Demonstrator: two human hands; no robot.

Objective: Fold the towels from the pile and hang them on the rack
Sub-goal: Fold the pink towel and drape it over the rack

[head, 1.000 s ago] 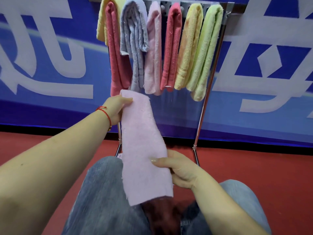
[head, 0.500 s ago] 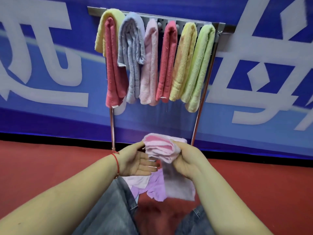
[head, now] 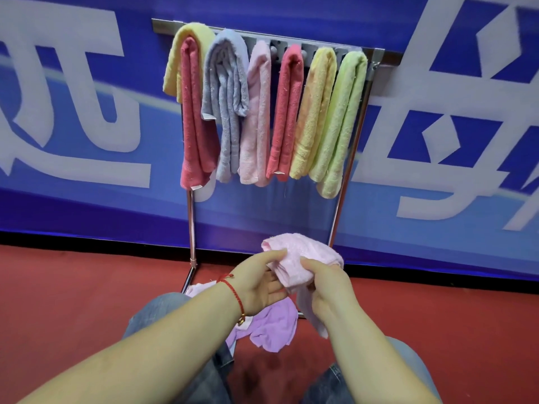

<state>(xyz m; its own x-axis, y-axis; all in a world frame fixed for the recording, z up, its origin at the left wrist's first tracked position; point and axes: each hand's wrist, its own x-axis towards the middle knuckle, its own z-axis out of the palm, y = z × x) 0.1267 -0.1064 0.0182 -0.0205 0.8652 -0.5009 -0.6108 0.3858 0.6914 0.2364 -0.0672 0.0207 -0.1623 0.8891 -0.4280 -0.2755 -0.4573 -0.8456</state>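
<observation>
Folding step: pink towel (head: 303,259) doubled at lower centre, gripped by right hand (head: 328,287), steadied by straight-fingered left hand (head: 259,284). Next, judged: hanging on rack (head: 376,55) above.

Both forearms forward, left hand (head: 261,282) fingers extended, right hand (head: 328,282) curled in a grip.
</observation>
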